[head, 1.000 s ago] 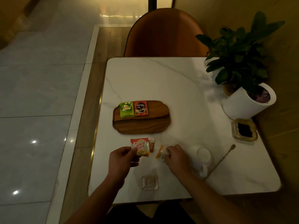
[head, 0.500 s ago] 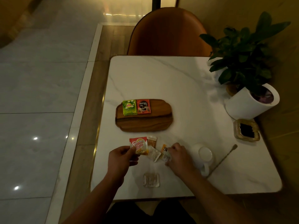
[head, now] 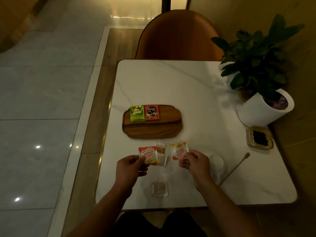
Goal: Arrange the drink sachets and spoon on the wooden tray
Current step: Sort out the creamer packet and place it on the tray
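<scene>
Lifted since a moment ago, a second creamer sachet [head: 179, 151] sits pinched in our right hand [head: 193, 162]; our left hand [head: 130, 165] clamps its fingers [head: 135, 158] on the first creamer sachet [head: 148, 155], both poised near the wooden tray [head: 152, 129] for placing.

— What is seen of the white, grey-veined stone desk [head: 171, 86]?
— A smooth, faintly shiny top is shown. Grain is seen in the brown oblong wooden tray [head: 153, 130], finished satin.
— And the green rectangular sachet [head: 136, 113] and the red rectangular sachet [head: 152, 112]?
— Glossy printed film is suggested. The thin long-handled spoon [head: 237, 166] looks metallic.
</scene>
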Demonstrator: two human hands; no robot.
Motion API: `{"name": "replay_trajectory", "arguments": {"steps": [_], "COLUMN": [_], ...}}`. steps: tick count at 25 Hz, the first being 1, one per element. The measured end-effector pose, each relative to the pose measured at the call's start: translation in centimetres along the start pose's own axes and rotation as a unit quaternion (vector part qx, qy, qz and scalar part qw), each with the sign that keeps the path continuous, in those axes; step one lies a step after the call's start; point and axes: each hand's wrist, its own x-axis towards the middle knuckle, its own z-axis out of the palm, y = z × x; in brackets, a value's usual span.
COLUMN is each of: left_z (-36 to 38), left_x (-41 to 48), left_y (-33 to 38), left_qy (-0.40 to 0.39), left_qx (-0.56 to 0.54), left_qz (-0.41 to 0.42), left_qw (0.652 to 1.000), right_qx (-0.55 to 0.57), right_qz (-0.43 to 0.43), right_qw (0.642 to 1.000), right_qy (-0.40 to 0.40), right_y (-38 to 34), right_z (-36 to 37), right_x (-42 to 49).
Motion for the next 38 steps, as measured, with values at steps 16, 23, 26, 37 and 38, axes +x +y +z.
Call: {"name": "replay_trajectory", "arguments": {"steps": [16, 23, 26, 37, 38], "left_z": [1.1, 0.7, 0.5, 2.0, 2.2], "left_x": [-0.4, -0.6, -0.5, -0.3, -0.3], "left_y": [2.0, 2.0, 1.8, 2.2, 2.2], "left_qy": [-0.125, -0.145, -0.095, -0.118, -0.122], "left_qx": [0.088, 0.066, 0.035, 0.058, 0.062], "left_qz": [0.028, 0.022, 0.027, 0.028, 0.03], "left_qw": [0.988, 0.987, 0.994, 0.991, 0.99], "right_qx": [-0.449, -0.429, -0.318, -0.224, -0.234], "right_qz": [-0.296, -0.429, -0.316, -0.173, -0.177], "right_qw": [0.819, 0.763, 0.889, 0.956, 0.953], "right_qy": [-0.201, -0.22, -0.095, -0.084, -0.08], "right_y": [-6.9, -8.2, -6.1, -4.1, -4.2], "right_z": [1.4, 2.5, 1.5, 0.9, 0.9], "right_x": [-2.3, -1.9, -2.4, -2.7, -2.7]}}
